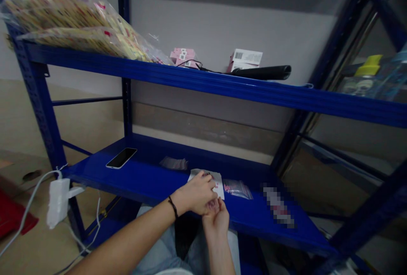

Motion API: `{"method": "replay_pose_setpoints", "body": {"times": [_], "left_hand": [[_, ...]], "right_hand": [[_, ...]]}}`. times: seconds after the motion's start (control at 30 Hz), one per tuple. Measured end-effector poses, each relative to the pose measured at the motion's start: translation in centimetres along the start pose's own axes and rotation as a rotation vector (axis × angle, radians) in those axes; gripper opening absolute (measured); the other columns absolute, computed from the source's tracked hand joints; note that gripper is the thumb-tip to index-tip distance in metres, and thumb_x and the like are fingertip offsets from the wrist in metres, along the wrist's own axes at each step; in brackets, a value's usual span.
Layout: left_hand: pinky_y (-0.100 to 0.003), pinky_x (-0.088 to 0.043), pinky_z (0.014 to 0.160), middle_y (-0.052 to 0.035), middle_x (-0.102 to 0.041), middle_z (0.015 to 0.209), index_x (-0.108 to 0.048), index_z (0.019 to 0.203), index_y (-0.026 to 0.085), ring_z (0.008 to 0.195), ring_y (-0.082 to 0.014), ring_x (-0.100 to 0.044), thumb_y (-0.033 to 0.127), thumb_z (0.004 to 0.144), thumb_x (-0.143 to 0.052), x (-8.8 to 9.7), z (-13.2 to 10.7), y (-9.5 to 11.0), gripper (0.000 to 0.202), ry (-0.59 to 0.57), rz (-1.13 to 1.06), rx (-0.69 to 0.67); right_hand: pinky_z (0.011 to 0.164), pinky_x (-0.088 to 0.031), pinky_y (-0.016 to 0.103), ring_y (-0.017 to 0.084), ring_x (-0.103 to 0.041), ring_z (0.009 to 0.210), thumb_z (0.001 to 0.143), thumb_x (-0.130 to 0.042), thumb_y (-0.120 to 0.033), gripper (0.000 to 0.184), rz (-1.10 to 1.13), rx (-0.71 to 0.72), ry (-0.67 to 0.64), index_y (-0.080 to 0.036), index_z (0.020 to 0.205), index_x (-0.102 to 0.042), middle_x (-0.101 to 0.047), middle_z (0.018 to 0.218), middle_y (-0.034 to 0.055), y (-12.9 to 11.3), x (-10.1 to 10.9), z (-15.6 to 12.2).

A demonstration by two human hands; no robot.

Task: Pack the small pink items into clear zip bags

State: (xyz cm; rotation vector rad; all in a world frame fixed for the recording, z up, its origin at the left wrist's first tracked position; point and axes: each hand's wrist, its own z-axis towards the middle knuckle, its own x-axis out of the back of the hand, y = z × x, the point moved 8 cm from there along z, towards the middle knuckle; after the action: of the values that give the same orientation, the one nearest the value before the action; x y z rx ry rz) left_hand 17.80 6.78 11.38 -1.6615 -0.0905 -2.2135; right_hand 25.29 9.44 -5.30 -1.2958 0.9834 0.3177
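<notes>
My left hand [199,193], with a dark band at the wrist, bends over the front edge of the blue shelf board, its fingers curled downward. Just below it my right hand [218,220] is cupped, palm up. Between the two lies a pinkish bunch of small pieces [212,205], resting in the right palm; its exact kind is too blurred to name. What the left fingertips pinch is hidden. Behind the hands a white sheet [218,180] carries a few tiny pink bits. Against its right side rests a clear zip bag [238,189] with pink bits at its left end.
Further left are a flat clear bag [174,163] and a phone [122,158]. A pixelated item [278,206] lies to the right. The upper shelf [190,81] holds bagged packets [70,16], pink boxes [183,56] and a black object [263,73]. A white power adapter [57,203] hangs by the left post.
</notes>
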Motion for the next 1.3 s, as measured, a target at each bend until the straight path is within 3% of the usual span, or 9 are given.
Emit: {"method": "replay_pose_setpoints", "body": {"times": [0.1,0.2,0.33,0.43,0.6,0.73,0.9,1.07,1.3], "left_hand": [[-0.044,-0.037,0.095,-0.0086,-0.066,0.103,-0.069,0.107,0.023,0.104,-0.0297,-0.054,0.047,0.076,-0.073,0.5,-1.6,-1.9,0.040,0.106,-0.226,0.099],[-0.042,-0.038,0.100,-0.0076,-0.065,0.119,-0.064,0.123,0.027,0.112,-0.0288,-0.054,0.050,0.078,-0.074,-0.1,-5.7,-6.1,0.051,0.378,-0.691,0.359],[-0.039,-0.046,0.093,-0.0113,-0.067,0.114,-0.061,0.124,0.020,0.104,-0.0267,-0.062,0.054,0.088,-0.058,-5.0,-13.4,-12.2,0.049,0.895,-1.433,0.727],[-0.037,-0.049,0.088,-0.0116,-0.067,0.113,-0.059,0.125,0.018,0.097,-0.0249,-0.066,0.056,0.089,-0.055,-7.0,-16.8,-15.8,0.052,1.011,-1.469,0.849],[-0.043,-0.035,0.108,-0.0139,-0.059,0.134,-0.053,0.134,0.018,0.126,-0.0304,-0.051,0.049,0.091,-0.051,-5.9,-15.8,-22.4,0.052,0.525,-0.572,0.902],[-0.043,-0.028,0.113,-0.0125,-0.058,0.138,-0.059,0.131,0.021,0.134,-0.0320,-0.045,0.049,0.082,-0.063,-8.7,-13.0,-24.8,0.056,0.254,-0.480,0.818],[-0.047,-0.017,0.117,-0.0115,-0.043,0.153,-0.049,0.143,0.023,0.145,-0.0322,-0.029,0.071,0.079,-0.055,-13.0,-11.6,-23.5,0.080,-0.071,-0.440,0.706],[-0.049,-0.010,0.118,-0.0131,-0.029,0.158,-0.037,0.151,0.021,0.149,-0.0309,-0.019,0.075,0.086,-0.039,-13.5,-11.9,-22.6,0.084,-0.171,-0.359,0.689],[-0.054,-0.011,0.117,-0.0196,-0.028,0.157,-0.036,0.151,0.012,0.148,-0.0352,-0.018,0.073,0.087,-0.038,-12.7,-11.7,-22.0,0.088,-0.148,-0.286,0.752]], "right_hand": [[0.064,-0.059,0.033,0.018,-0.069,0.068,0.079,-0.050,-0.029,0.010,-0.040,0.041,0.051,-0.023,0.076,-0.057,-0.066,0.069,0.0015,-0.9,0.6,0.7],[0.053,-0.053,0.027,0.015,-0.060,0.053,0.083,-0.039,-0.027,0.020,-0.367,0.192,0.084,-0.026,0.064,-0.043,-0.051,0.055,-0.0021,-4.1,-0.1,3.1],[0.042,-0.039,0.022,0.011,-0.041,0.040,0.090,-0.031,-0.031,0.033,-0.605,0.234,0.063,-0.026,0.059,-0.024,-0.031,0.047,-0.0075,-7.3,-2.9,9.0],[0.039,-0.032,0.023,0.011,-0.039,0.039,0.089,-0.040,-0.041,0.036,-0.846,0.205,0.001,-0.026,0.057,-0.035,-0.039,0.046,-0.0058,-7.5,-4.8,12.6],[0.059,-0.040,0.028,0.021,-0.061,0.065,0.086,-0.052,-0.045,0.037,-1.296,0.300,-0.054,-0.023,0.056,-0.049,-0.056,0.057,0.0043,-6.3,-5.1,13.2],[0.082,-0.041,0.031,0.025,-0.063,0.091,0.089,-0.051,-0.036,0.026,-1.548,0.441,-0.164,-0.020,0.070,-0.059,-0.067,0.081,0.0110,-4.8,-5.1,11.8],[0.092,-0.039,0.033,0.023,-0.060,0.094,0.091,-0.053,-0.028,0.019,-1.679,0.554,-0.290,-0.018,0.075,-0.059,-0.065,0.087,0.0103,-3.3,-5.4,11.5],[0.090,-0.040,0.033,0.022,-0.057,0.090,0.089,-0.057,-0.026,0.013,-1.645,0.636,-0.286,-0.019,0.079,-0.058,-0.063,0.087,0.0082,-3.6,-5.5,11.2],[0.090,-0.041,0.032,0.021,-0.056,0.090,0.086,-0.063,-0.035,0.017,-1.523,0.722,-0.224,-0.020,0.077,-0.059,-0.062,0.085,0.0060,-5.8,-7.3,9.2]]}}
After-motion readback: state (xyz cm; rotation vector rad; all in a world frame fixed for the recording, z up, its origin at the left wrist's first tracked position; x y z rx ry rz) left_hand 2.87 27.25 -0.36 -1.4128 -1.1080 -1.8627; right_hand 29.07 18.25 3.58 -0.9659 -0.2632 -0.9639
